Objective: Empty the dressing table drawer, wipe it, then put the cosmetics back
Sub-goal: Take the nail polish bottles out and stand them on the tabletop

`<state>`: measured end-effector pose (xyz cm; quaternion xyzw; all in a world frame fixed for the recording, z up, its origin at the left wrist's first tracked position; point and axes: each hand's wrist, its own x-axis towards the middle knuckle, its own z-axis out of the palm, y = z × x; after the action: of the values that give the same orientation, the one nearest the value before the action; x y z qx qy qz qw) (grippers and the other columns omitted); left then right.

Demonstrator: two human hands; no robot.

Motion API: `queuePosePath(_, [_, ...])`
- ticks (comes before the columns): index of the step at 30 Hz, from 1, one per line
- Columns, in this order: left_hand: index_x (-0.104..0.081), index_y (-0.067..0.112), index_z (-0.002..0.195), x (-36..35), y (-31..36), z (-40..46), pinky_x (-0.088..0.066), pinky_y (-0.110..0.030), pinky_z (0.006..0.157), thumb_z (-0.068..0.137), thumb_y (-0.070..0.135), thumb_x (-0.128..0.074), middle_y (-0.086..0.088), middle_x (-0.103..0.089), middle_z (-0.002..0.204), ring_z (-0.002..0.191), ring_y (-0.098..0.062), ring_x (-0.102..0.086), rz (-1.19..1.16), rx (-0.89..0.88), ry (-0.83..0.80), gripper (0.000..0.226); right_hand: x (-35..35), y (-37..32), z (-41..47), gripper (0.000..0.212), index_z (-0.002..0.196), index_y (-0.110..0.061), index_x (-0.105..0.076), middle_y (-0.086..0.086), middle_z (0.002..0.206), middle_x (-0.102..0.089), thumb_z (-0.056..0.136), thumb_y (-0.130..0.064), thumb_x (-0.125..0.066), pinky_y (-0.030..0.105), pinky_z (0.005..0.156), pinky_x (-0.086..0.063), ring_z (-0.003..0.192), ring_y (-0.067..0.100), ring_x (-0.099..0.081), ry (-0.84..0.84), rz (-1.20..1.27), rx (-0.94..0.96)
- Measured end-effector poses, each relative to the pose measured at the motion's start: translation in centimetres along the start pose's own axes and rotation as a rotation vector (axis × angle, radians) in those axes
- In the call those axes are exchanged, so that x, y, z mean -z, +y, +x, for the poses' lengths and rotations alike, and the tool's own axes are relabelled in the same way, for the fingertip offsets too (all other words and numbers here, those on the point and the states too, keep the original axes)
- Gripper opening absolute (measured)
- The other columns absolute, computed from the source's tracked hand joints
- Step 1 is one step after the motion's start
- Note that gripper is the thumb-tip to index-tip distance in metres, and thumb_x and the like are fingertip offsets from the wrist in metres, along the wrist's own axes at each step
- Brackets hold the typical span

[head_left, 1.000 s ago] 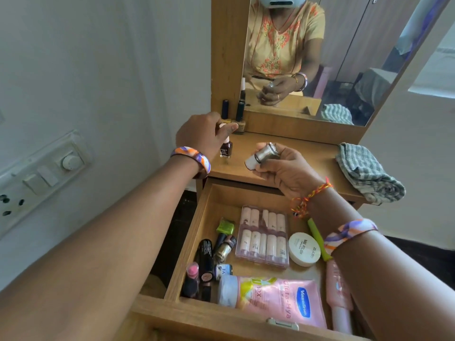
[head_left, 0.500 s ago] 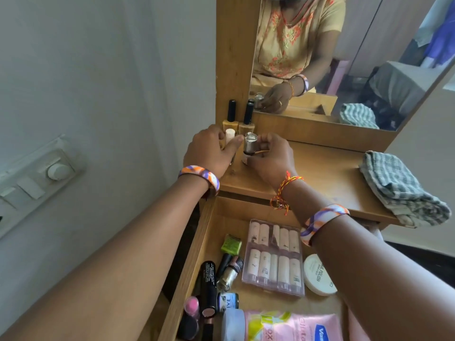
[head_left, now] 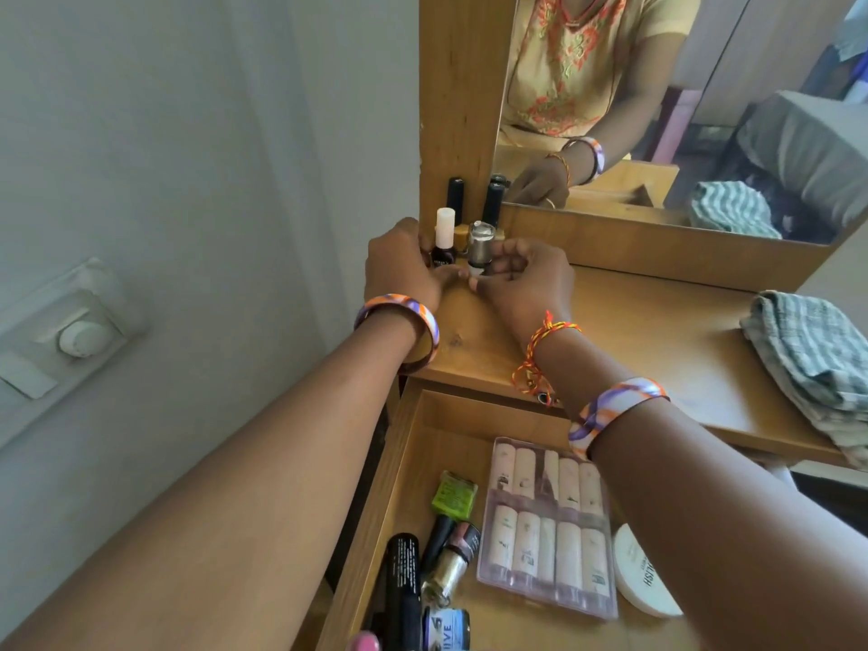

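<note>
1. Here, in the head view, a silver-capped bottle is being pinched between the curled fingers and thumb of the right hand, upright on the dressing table top, close to the mirror frame.
2. A dark nail polish bottle with a white cap is being gripped at its base by the curled fingers of the left hand; it is standing just beside the silver-capped bottle, to its left.
3. Two black-capped bottles are being kept upright behind these, against the mirror frame.
4. The drawer is being left pulled out below the table top, with cosmetics lying inside.
5. A clear case of pale tubes is being seen flat in the drawer's middle, with a round white jar just beside it on the right, partly hidden by the right forearm.
6. A green packet, a black tube, a gold glitter bottle and a small blue-labelled jar are being seen crowded along the drawer's left side.
7. A folded checked cloth is being left on the table top's right end, well apart from both hands.
</note>
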<state>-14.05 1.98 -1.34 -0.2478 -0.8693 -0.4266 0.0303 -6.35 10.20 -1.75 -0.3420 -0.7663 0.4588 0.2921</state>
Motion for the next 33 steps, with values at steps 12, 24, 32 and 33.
queuePosePath(12, [-0.065, 0.003, 0.1, -1.4, -0.6, 0.8, -0.048, -0.023, 0.082, 0.083, 0.009, -0.067, -0.012, -0.069, 0.101, 0.091, -0.021, -0.065, -0.066, -0.025, 0.061, 0.018, -0.4, 0.4, 1.3, 0.022, 0.081, -0.019, -0.06, -0.011, 0.068, -0.055, 0.072, -0.011, -0.079, 0.017, 0.07, -0.047, 0.068, 0.003, -0.055, 0.071, -0.051, -0.003])
queuePosePath(24, [-0.061, 0.001, 0.105, -1.0, -0.3, -0.4, -0.05, -0.025, 0.084, 0.083, 0.007, -0.067, -0.015, -0.066, 0.105, 0.097, -0.025, -0.064, -0.113, 0.019, 0.037, 0.023, 0.0, 0.3, 0.0, 0.012, 0.081, -0.016, -0.065, -0.004, 0.078, -0.059, 0.076, -0.011, -0.075, 0.006, 0.056, -0.037, 0.074, 0.007, -0.053, 0.083, -0.079, 0.0])
queuePosePath(32, [-0.064, 0.004, 0.106, 0.6, -0.5, -5.2, -0.039, -0.019, 0.079, 0.091, 0.014, -0.055, -0.013, -0.059, 0.116, 0.103, -0.024, -0.058, 0.107, -0.089, -0.027, 0.02, 1.1, 0.4, -4.3, 0.014, 0.093, -0.016, -0.069, 0.002, 0.094, -0.065, 0.086, -0.008, -0.06, 0.015, 0.068, -0.041, 0.082, 0.011, -0.055, -0.033, -0.281, 0.121])
queuePosePath(33, [-0.064, 0.003, 0.104, 0.8, -0.6, -6.2, -0.04, -0.021, 0.081, 0.093, 0.014, -0.052, -0.013, -0.057, 0.117, 0.104, -0.025, -0.057, 0.139, -0.121, -0.03, 0.02, 1.2, 0.4, -5.1, 0.016, 0.094, -0.016, -0.069, 0.003, 0.096, -0.066, 0.087, -0.008, -0.057, 0.015, 0.065, -0.038, 0.081, 0.011, -0.053, -0.061, -0.343, 0.168])
